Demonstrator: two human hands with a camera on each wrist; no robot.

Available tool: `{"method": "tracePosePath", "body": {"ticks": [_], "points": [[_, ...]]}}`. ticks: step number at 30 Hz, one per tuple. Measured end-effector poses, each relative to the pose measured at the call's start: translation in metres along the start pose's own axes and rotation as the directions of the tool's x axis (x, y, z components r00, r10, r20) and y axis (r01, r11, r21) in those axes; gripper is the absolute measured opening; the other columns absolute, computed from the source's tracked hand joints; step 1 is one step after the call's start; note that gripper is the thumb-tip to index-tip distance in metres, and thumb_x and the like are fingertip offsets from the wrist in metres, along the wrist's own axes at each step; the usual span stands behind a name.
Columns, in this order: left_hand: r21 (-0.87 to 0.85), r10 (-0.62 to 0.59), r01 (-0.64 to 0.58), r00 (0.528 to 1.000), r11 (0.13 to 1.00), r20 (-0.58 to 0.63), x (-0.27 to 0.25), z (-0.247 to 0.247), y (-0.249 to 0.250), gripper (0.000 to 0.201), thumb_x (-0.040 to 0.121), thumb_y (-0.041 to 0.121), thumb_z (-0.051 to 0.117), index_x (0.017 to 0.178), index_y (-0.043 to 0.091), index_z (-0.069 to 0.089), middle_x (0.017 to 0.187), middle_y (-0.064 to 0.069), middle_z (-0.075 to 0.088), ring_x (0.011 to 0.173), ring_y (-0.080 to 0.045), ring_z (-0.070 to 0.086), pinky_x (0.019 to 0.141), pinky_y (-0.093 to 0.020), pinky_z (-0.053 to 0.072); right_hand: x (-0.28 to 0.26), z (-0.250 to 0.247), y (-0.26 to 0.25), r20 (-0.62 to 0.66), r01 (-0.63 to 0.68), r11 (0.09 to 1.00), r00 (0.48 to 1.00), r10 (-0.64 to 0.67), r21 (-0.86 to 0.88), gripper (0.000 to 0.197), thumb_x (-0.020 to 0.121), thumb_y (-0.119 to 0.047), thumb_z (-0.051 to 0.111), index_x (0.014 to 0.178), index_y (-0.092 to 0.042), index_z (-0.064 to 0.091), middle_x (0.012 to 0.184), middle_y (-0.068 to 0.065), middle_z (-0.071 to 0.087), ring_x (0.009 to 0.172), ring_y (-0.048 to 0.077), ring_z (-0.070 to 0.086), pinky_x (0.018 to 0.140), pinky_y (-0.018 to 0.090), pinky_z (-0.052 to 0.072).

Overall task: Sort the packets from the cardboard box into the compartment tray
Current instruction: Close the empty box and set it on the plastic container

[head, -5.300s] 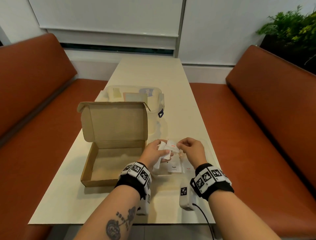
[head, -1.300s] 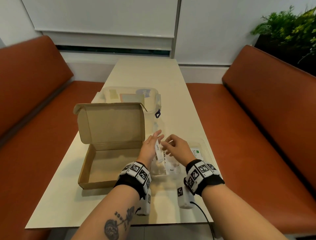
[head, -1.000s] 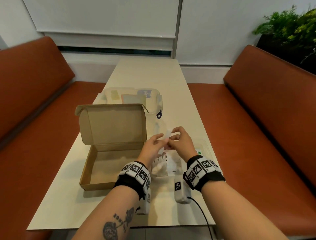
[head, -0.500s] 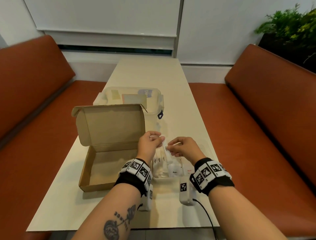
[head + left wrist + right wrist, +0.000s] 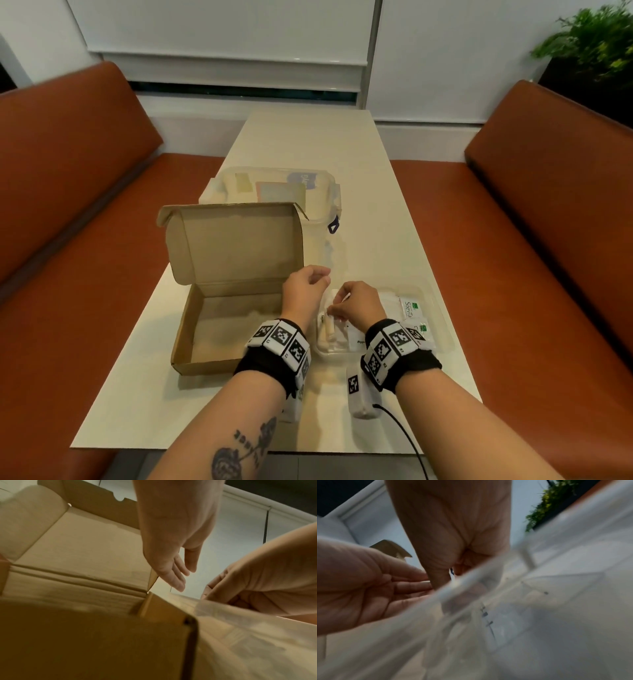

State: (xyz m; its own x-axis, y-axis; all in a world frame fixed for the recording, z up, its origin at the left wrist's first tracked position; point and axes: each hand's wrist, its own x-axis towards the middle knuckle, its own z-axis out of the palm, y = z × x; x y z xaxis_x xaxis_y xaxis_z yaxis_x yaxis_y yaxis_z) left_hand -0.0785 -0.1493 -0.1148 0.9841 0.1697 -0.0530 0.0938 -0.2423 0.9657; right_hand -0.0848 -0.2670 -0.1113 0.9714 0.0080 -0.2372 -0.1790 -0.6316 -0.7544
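The open cardboard box (image 5: 233, 325) lies left of my hands, and I see no packets on its floor. The clear compartment tray (image 5: 440, 322) sits to its right. It holds Stevia packets (image 5: 409, 306) on the right, a pepper packet (image 5: 358, 339) in the middle and stick packets (image 5: 330, 334) on the left. My right hand (image 5: 356, 305) is low over the tray's left side, its curled fingers pinching a white packet (image 5: 334, 296). My left hand (image 5: 306, 287) hovers between box and tray. Its fingers (image 5: 178, 577) are relaxed and hold nothing.
A clear lidded plastic container (image 5: 281, 192) with a blue clasp stands behind the box lid. Orange benches (image 5: 68, 205) run along both sides of the narrow table (image 5: 342, 154). A plant (image 5: 589, 44) is at the far right. The table's front edge is near my forearms.
My right hand has come down and toward me into the tray with the white packet. My left hand has let go and drawn back toward the box, now holding nothing.
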Motion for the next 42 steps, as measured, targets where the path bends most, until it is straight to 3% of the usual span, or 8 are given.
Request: {"method": "tracePosePath", "body": {"ticks": [7, 12, 16, 20, 26, 29, 35, 42], "points": [[-0.072, -0.013, 0.012, 1.0, 0.997, -0.017, -0.004, -0.011, -0.003, 0.007, 0.088, 0.014, 0.064, 0.092, 0.018, 0.068, 0.094, -0.006, 0.07, 0.094, -0.02, 0.065, 0.088, -0.037, 0.054, -0.002, 0.006, -0.008, -0.013, 0.052, 0.981, 0.998, -0.055, -0.187, 0.025, 0.074, -0.009, 0.073, 0.068, -0.016, 0.051, 0.076, 0.004, 0.062, 0.079, 0.023, 0.062, 0.074, 0.032, 0.05], [-0.134, 0.158, -0.185, 0.969, 0.973, -0.19, -0.018, -0.039, 0.025, 0.021, 0.092, 0.036, 0.057, 0.077, 0.022, 0.063, 0.065, 0.004, 0.063, 0.059, -0.007, 0.057, 0.055, -0.018, 0.049, 0.004, 0.0, -0.037, -0.216, 0.197, 0.979, 0.959, -0.182, 0.052, 0.015, 0.092, -0.025, 0.057, 0.087, -0.012, 0.063, 0.078, 0.0, 0.06, 0.077, 0.017, 0.057, 0.07, 0.025, 0.042], [0.219, 0.453, -0.405, 0.689, 0.888, -0.565, -0.014, -0.088, 0.052, 0.029, 0.096, 0.039, 0.046, 0.077, 0.019, 0.053, 0.068, 0.008, 0.049, 0.066, -0.012, 0.044, 0.06, -0.018, 0.036, 0.01, 0.001, -0.075, -0.208, 0.198, 0.908, 0.97, -0.127, 0.37, 0.023, 0.097, -0.034, 0.045, 0.103, -0.017, 0.059, 0.101, 0.001, 0.062, 0.1, 0.02, 0.059, 0.095, 0.042, 0.048], [0.295, 0.371, -0.23, 0.456, 0.927, -0.809, 0.0, -0.138, 0.06, 0.029, 0.099, 0.032, 0.042, 0.107, 0.008, 0.057, 0.106, -0.002, 0.059, 0.1, -0.018, 0.051, 0.092, -0.014, 0.025, 0.011, 0.013, -0.102, -0.123, 0.138, 0.845, 0.989, -0.086, 0.517, 0.031, 0.098, -0.043, 0.038, 0.109, -0.018, 0.054, 0.113, 0.007, 0.061, 0.107, 0.025, 0.058, 0.1, 0.05, 0.044], [-0.434, -0.318, 0.123, 0.853, 0.893, -0.413, 0.01, -0.177, 0.041, 0.074, 0.092, 0.068, 0.011, 0.15, 0.024, 0.02, 0.156, -0.005, 0.025, 0.143, -0.025, 0.025, 0.117, -0.046, 0.019, 0.006, 0.025, -0.115, -0.102, 0.107, 0.795, 0.993, -0.056, 0.597, 0.042, 0.098, -0.054, 0.027, 0.12, -0.026, 0.048, 0.118, 0.006, 0.059, 0.105, 0.024, 0.059, 0.091, 0.046, 0.05], [-0.495, -0.339, 0.158, 0.892, 0.854, -0.299, 0.005, -0.185, 0.043, 0.076, 0.09, 0.071, 0.009, 0.149, 0.025, 0.024, 0.149, -0.009, 0.038, 0.139, -0.027, 0.033, 0.113, -0.048, 0.028, 0.002, 0.024, -0.12, -0.036, 0.037, 0.71, 0.999, -0.017, 0.703, 0.057, 0.094, -0.065, 0.019, 0.133, -0.032, 0.045, 0.115, 0.003, 0.059, 0.093, 0.017, 0.06, 0.075, 0.037, 0.052], [-0.489, -0.317, 0.162, 0.914, 0.857, -0.254, -0.002, -0.198, 0.04, 0.083, 0.082, 0.079, 0.002, 0.14, 0.036, 0.042, 0.133, -0.007, 0.054, 0.125, -0.028, 0.045, 0.094, -0.047, 0.028, -0.003, 0.028, -0.123, -0.042, 0.071, 0.708, 0.997, -0.059, 0.702, 0.064, 0.085, -0.076, 0.025, 0.128, -0.036, 0.049, 0.116, -0.006, 0.06, 0.109, 0.015, 0.056, 0.092, 0.042, 0.044], [-0.371, -0.311, 0.192, 0.904, 0.909, -0.293, -0.009, -0.203, 0.025, 0.064, 0.07, 0.084, 0.045, 0.098, 0.029, 0.06, 0.097, 0.01, 0.066, 0.088, -0.012, 0.056, 0.086, -0.036, 0.037, -0.013, 0.051, -0.113, -0.304, 0.28, 0.817, 0.943, -0.135, 0.505, 0.022, 0.092, -0.029, 0.046, 0.097, -0.01, 0.054, 0.086, -0.004, 0.056, 0.09, 0.021, 0.05, 0.078, 0.032, 0.039]]}}
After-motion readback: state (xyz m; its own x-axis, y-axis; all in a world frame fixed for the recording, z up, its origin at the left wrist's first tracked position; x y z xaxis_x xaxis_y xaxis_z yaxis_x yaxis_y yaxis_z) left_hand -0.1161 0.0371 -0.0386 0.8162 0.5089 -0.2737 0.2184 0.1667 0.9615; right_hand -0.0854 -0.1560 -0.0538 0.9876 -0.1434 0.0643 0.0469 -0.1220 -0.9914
